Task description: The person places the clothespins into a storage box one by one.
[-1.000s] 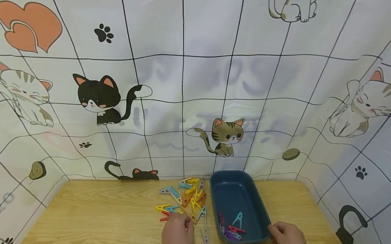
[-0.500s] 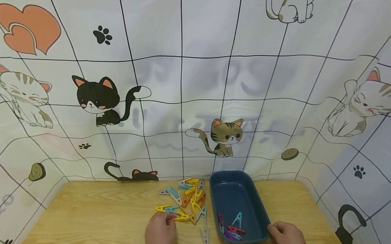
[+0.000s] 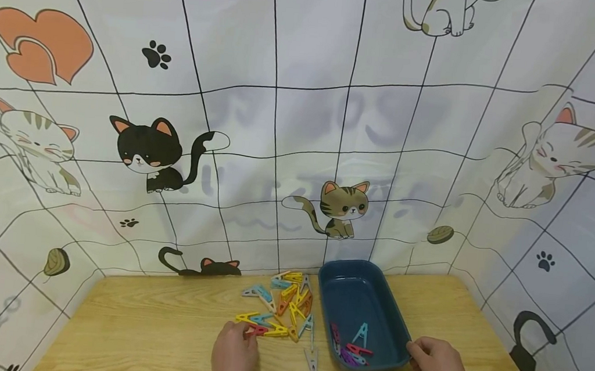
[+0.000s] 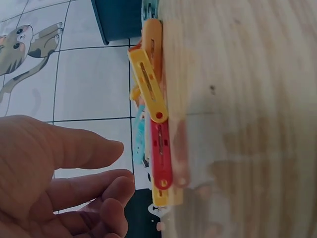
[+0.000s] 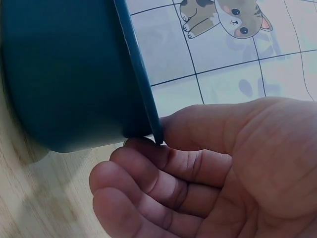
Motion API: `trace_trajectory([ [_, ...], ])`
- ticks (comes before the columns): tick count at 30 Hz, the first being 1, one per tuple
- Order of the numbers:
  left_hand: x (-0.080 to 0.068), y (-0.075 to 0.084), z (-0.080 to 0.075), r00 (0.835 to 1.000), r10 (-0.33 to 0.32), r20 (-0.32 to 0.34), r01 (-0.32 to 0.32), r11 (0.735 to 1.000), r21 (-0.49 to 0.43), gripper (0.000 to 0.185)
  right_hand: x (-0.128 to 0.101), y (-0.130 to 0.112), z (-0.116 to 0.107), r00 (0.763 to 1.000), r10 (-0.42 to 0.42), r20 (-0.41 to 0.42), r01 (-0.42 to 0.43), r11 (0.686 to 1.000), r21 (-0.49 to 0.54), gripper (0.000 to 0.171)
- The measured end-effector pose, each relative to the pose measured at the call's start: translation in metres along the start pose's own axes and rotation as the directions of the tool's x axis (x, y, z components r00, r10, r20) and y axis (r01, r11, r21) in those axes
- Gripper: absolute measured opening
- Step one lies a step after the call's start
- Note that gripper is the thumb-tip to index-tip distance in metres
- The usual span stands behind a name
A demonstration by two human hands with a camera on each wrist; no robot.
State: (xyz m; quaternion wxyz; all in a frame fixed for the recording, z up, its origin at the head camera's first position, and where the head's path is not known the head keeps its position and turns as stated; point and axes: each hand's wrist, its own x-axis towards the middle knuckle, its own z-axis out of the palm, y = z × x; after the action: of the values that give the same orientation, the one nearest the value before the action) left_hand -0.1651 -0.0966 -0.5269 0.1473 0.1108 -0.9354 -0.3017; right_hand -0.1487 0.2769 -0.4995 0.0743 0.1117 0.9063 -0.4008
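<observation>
The left hand (image 3: 234,352) hovers at the near edge of the pile of clothes pegs (image 3: 281,305) on the wooden bench (image 3: 160,326), fingers loosely curled and grasping nothing; in the left wrist view its fingertips (image 4: 106,148) sit just beside a red peg (image 4: 161,156) that lies end to end with a yellow peg (image 4: 147,84), apart from both. The right hand (image 3: 438,365) grips the near right rim of the dark blue tray (image 3: 401,333), thumb over the edge and fingers (image 5: 148,173) curled against the outer wall; the tray stands just right of the pile and holds about 4 pegs at its near end. To take the red peg cleanly, I would pinch it by its long sides, thumb opposite forefinger, and lift it straight off so the touching yellow one is not dragged along; the right hand should keep the tray steady.
</observation>
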Motion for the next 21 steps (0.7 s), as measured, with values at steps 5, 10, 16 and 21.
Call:
trace_trajectory([
  [5, 0.001, -0.005, 0.001, 1.0, 0.007, 0.011, -0.008, 1.0, 0.027, 0.018, 0.0, 0.001, 0.0, 1.0, -0.006, -0.002, 0.006, 1.0, -0.01, 0.029],
  [10, 0.001, -0.01, 0.002, 0.999, 0.006, 0.034, -0.008, 0.998, 0.063, 0.012, 0.0, 0.001, 0.0, 1.0, -0.011, -0.003, 0.01, 1.0, -0.009, 0.03],
  [16, 0.001, -0.011, 0.002, 0.998, -0.016, 0.067, 0.012, 0.997, 0.072, 0.007, 0.0, 0.0, 0.0, 1.0, -0.008, -0.006, 0.008, 1.0, -0.003, 0.029],
  [21, 0.0, -0.012, 0.002, 0.998, -0.019, 0.065, 0.013, 0.996, 0.084, 0.014, -0.001, 0.0, 0.0, 1.0, -0.009, -0.005, 0.009, 1.0, -0.007, 0.029],
])
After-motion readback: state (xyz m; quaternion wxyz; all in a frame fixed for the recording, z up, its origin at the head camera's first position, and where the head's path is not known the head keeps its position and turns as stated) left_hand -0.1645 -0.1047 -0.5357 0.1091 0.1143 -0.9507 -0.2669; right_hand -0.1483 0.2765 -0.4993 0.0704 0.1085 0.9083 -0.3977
